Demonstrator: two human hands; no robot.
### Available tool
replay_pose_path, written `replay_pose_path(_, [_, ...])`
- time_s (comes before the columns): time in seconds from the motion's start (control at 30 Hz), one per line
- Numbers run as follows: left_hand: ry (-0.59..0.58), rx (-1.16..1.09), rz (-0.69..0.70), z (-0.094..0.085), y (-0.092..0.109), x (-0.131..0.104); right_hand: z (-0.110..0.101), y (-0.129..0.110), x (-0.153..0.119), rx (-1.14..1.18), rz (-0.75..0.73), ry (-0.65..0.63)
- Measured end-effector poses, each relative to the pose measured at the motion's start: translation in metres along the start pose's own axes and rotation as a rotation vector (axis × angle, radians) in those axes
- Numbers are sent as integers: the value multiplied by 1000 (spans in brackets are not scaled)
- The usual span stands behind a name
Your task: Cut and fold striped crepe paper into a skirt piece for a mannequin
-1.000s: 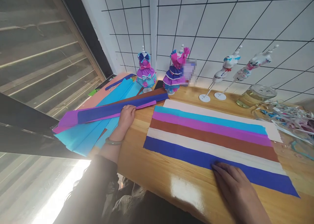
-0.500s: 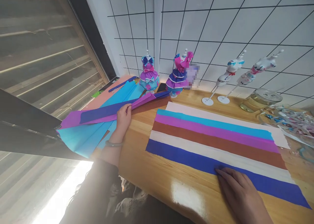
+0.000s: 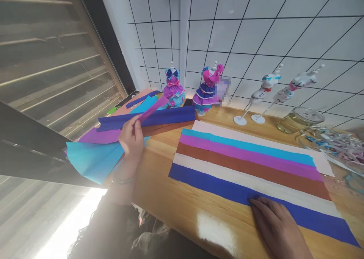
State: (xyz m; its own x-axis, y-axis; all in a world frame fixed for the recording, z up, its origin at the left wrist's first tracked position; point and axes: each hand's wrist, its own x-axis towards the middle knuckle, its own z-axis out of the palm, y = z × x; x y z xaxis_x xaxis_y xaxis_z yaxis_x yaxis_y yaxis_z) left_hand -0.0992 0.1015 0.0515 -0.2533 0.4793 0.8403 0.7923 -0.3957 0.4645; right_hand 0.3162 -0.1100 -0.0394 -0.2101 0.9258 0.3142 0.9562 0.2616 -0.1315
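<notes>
Between the thumb and fingers of my left hand [image 3: 132, 136] is a magenta paper strip [image 3: 153, 110], its free end raised toward the dressed figures. Beneath and around that hand lie a dark blue strip [image 3: 170, 116], a purple sheet [image 3: 99, 135], a brown strip [image 3: 167, 127] and a fanned light blue sheet [image 3: 92, 158]. On the right, my right hand [image 3: 280, 221] has its fingers together, fingertips at the near edge of a dark blue strip [image 3: 216, 187]. White, brown, purple and light blue strips overlap in bands above it, over a pale pink sheet [image 3: 227, 131].
Two small dress forms in paper dresses [image 3: 173, 88] [image 3: 207, 90] stand at the back. Two bare forms [image 3: 265, 88] [image 3: 295, 83] lean on white round bases to their right. A glass jar [image 3: 300, 120] and a heap of scraps [image 3: 338, 143] are at the right, before a tiled wall.
My left hand has moved a little left and lifted the magenta strip off the pile, uncovering more of the dark blue strip. My right hand has stayed at the same strip edge.
</notes>
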Motion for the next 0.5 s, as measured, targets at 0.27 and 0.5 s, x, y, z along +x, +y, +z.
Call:
replay_pose_path(0.27, [-459, -177, 357, -17, 75, -67, -21, -23, 9, 156, 76, 8])
replay_pose_path(0.5, [-589, -386, 687, -32, 147, -130, -29, -13, -7, 641, 633, -22])
